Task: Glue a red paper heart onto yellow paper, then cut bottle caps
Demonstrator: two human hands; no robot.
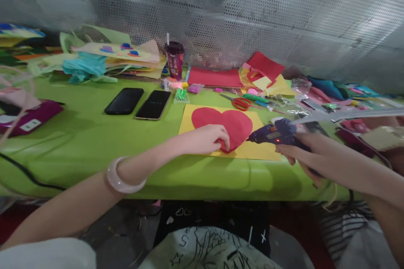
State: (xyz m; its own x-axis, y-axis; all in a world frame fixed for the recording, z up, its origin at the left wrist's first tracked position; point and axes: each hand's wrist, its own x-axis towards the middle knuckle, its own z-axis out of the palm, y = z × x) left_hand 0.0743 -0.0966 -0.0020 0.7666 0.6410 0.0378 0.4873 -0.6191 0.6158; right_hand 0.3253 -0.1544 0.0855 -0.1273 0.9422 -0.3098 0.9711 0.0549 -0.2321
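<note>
Heart (225, 124), red, lies on yellow paper (249, 149) mid-counter (78, 134), near the front edge. Left hand (208, 138) presses its lower tip, fingers curled, holding nothing. Phones (124, 101) sit at ten o'clock, scissors (240, 103) at one. Right hand (303, 151) clasps a glue gun (271, 134), nozzle at three o'clock of the heart. Open green counter lies left.

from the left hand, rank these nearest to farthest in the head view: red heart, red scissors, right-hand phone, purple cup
1. red heart: under the left hand fingertips, touching.
2. red scissors: behind the heart, slightly right.
3. right-hand phone: back and to the left. Close to the scissors in distance, so this pair is a near call.
4. purple cup: farthest, at the table's back edge.
</note>
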